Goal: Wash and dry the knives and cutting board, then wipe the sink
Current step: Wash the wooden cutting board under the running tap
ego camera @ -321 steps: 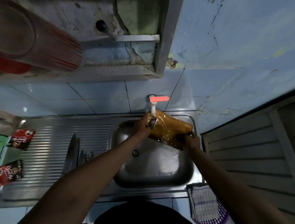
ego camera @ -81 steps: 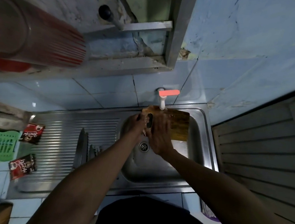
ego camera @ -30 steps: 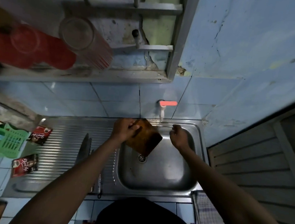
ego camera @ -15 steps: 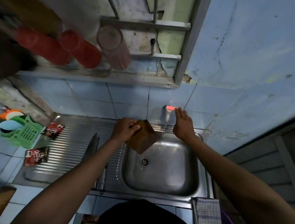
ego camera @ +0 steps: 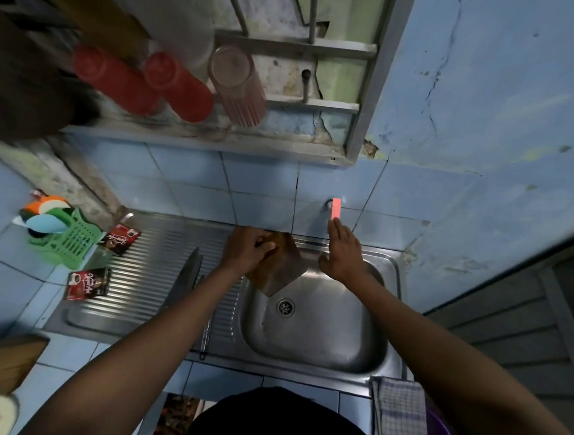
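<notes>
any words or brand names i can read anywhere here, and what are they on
No text here can be read for certain.
Upper red sachet on the drainboard: white script lettering, too blurred to read.
Lower red sachet: white script beside a cup picture, also too blurred.
Packet at the bottom edge: print not legible.

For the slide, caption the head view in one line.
Left hand grips the cutting board over the sink; right hand reaches the tap handle.

Forearm hides knives (ego camera: 184, 278) partly
</notes>
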